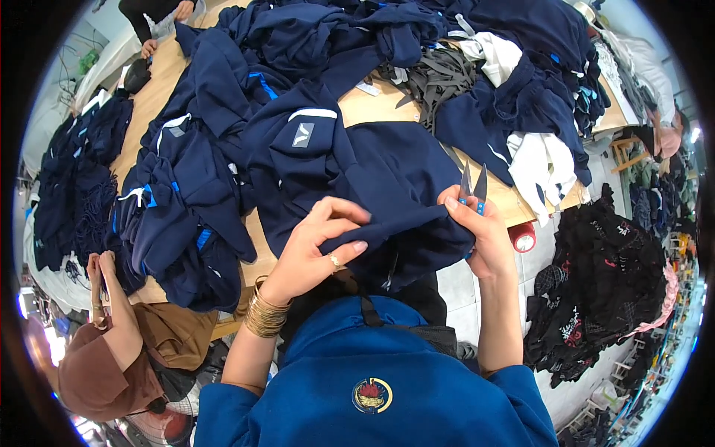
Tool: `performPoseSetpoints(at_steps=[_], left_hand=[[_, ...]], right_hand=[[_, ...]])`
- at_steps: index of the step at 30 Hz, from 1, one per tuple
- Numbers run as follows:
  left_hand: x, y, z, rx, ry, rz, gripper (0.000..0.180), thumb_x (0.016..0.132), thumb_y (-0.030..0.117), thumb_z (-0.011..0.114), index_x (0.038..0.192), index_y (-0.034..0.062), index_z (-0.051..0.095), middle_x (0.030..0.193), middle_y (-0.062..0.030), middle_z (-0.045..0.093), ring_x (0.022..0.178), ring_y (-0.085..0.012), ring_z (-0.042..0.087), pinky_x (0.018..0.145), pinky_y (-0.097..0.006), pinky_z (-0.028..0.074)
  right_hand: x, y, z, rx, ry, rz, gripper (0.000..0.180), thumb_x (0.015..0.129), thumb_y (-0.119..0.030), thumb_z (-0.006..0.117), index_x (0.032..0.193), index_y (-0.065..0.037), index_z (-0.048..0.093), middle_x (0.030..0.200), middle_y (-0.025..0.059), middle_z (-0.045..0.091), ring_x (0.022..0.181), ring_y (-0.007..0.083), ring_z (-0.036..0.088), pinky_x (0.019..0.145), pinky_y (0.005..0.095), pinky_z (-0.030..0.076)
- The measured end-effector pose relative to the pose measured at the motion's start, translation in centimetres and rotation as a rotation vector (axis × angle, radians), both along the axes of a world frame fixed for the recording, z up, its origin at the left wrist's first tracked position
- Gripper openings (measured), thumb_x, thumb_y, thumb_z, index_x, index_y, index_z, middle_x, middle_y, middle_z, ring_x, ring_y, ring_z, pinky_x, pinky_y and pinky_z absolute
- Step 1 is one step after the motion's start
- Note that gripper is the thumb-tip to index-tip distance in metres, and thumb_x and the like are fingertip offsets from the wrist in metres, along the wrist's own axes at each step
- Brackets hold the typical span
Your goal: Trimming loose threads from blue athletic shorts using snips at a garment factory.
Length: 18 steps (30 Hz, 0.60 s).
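A navy garment (402, 231) is stretched between my two hands at the near edge of the table, its near part hanging toward my lap. My left hand (309, 249) is closed on its left edge, the cloth between thumb and fingers. My right hand (484, 235) pinches the right end of the same edge between thumb and fingers. Thread snips (479, 186) with blue parts also sit in my right hand, blades pointing up and spread apart. Beyond my hands, the garment's cloth runs on over the table, beside a navy piece with a grey patch (302, 135).
Navy garments (186, 216) cover much of the wooden table (261, 246). Dark grey strips (436, 82) and white cloth (541, 167) lie farther right. A black garment pile (596, 290) stands on the right floor. Co-workers sit at the left (112, 357) and far left (160, 18).
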<state>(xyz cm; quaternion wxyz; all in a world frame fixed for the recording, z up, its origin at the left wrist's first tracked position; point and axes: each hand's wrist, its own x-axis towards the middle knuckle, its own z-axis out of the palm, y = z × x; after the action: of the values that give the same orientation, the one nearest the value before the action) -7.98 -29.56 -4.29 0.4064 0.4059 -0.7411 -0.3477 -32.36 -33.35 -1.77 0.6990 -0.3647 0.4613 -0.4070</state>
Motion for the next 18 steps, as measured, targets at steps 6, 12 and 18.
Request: performPoseSetpoints(at_steps=[6, 12, 18], left_hand=[[-0.2, 0.5, 0.9, 0.733, 0.500, -0.056, 0.019, 0.080, 0.003, 0.054, 0.097, -0.0025, 0.060, 0.087, 0.0004, 0.059, 0.078, -0.0043, 0.051, 0.074, -0.020, 0.042], [-0.5, 0.4, 1.0, 0.845, 0.622, -0.022, 0.020, 0.080, 0.002, 0.052, 0.096, -0.0025, 0.061, 0.083, 0.0010, 0.060, 0.078, -0.0038, 0.052, 0.074, -0.019, 0.041], [-1.5, 0.6, 1.4, 0.837, 0.544, -0.006, 0.017, 0.085, 0.013, 0.062, 0.093, -0.0018, 0.062, 0.082, 0.0030, 0.060, 0.076, -0.0028, 0.052, 0.070, -0.019, 0.042]], right_hand=[[0.4, 0.1, 0.0, 0.058, -0.063, 0.021, 0.014, 0.081, -0.016, 0.068, 0.086, -0.005, 0.062, 0.074, -0.0068, 0.051, 0.066, 0.0000, 0.042, 0.059, 0.0162, 0.032], [0.5, 0.1, 0.0, 0.051, -0.062, 0.022, 0.014, 0.080, -0.016, 0.068, 0.087, -0.005, 0.063, 0.074, -0.0069, 0.051, 0.066, 0.0005, 0.042, 0.061, 0.0169, 0.033], [-0.2, 0.1, -0.2, 0.049, -0.054, 0.036, 0.014, 0.080, -0.015, 0.068, 0.087, -0.004, 0.063, 0.076, -0.0048, 0.054, 0.070, 0.0026, 0.046, 0.064, 0.0187, 0.035]])
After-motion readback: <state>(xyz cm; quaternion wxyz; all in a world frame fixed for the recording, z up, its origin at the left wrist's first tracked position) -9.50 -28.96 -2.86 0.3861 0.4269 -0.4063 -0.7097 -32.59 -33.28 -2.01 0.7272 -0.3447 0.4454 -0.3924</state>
